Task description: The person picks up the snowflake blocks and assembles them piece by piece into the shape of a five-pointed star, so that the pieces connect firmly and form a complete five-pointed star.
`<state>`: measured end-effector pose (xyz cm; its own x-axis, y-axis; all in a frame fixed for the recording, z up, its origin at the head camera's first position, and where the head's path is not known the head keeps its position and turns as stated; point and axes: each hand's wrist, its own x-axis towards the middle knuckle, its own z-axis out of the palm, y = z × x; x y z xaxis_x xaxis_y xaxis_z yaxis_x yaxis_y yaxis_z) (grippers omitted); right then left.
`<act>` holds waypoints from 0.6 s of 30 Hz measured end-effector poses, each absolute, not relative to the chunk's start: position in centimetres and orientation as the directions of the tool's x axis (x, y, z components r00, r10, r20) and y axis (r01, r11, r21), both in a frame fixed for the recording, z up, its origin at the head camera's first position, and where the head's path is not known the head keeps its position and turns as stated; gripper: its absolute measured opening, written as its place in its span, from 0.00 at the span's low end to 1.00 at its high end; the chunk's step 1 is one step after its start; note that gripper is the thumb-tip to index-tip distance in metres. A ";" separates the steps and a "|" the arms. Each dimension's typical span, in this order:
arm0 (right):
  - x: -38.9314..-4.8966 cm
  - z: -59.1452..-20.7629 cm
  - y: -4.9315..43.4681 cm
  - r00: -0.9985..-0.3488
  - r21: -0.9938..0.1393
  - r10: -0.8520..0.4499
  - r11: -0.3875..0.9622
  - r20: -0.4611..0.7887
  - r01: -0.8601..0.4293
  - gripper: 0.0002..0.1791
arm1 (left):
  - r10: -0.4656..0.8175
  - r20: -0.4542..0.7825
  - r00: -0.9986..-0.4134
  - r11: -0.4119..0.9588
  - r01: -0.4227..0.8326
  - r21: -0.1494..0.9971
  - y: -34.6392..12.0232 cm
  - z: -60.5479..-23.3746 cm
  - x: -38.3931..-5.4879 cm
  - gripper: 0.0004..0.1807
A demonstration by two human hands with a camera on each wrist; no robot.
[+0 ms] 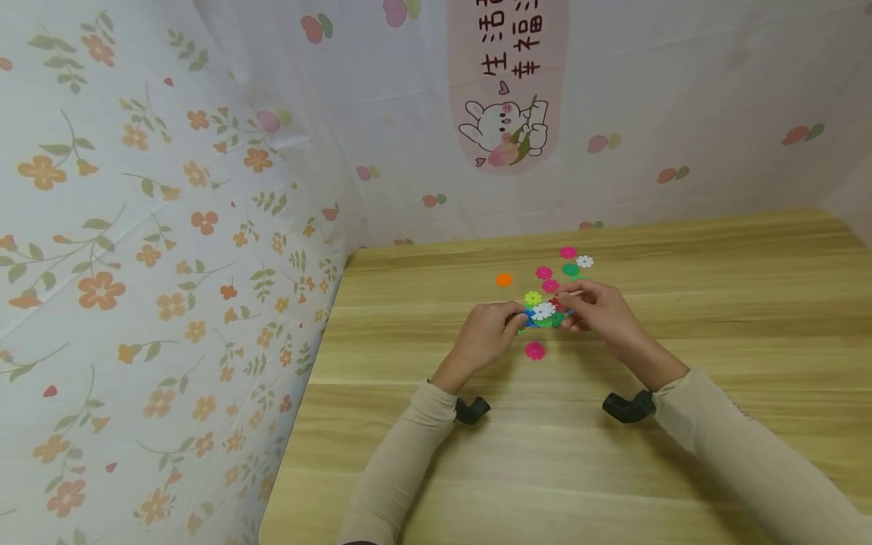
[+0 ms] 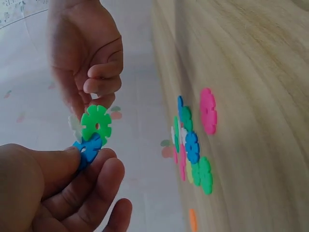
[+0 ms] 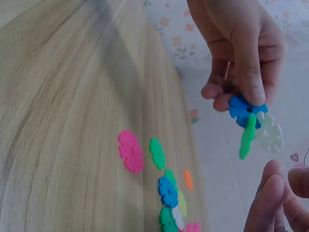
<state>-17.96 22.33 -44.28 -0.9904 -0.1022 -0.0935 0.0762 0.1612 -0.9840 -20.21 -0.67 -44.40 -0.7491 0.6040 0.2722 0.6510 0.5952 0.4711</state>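
Note:
My left hand (image 1: 485, 333) pinches a blue notched flower disc (image 3: 245, 110) between thumb and fingers, above the table. Joined to it are a green flower disc (image 2: 96, 124) and a white flower disc (image 3: 271, 134), set at angles to each other. My right hand (image 1: 599, 310) is just beyond the white and green discs. In the right wrist view its thumb (image 3: 299, 182) and fingers are apart, with no disc visible between them and a small gap to the white disc. From the left wrist, its fingertips are partly hidden behind the discs.
Loose flower discs of several colours lie below the hands, among them a pink disc (image 1: 534, 350) nearer me and an orange disc (image 1: 504, 279) farther back. The wooden table (image 1: 545, 469) meets a patterned curtain (image 1: 654, 113) behind. Black wrist mounts (image 1: 628, 407) hang under both sleeves.

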 end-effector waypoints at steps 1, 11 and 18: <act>-18.0 -44.4 22.5 -0.990 -0.984 -0.100 0.159 -0.099 0.082 0.25 | 0.601 0.266 -0.753 0.602 0.646 0.469 -0.7 -44.5 -20.2 0.12; -18.7 -46.2 22.8 -0.974 -0.968 -0.146 0.210 -0.171 0.138 0.24 | 0.654 0.082 -0.752 0.624 0.597 0.504 -1.1 -45.9 -20.0 0.07; -19.1 -47.6 22.6 -0.954 -0.935 -0.192 0.314 -0.231 0.163 0.22 | 0.714 -0.137 -0.686 0.629 0.544 0.554 -1.5 -46.5 -19.7 0.05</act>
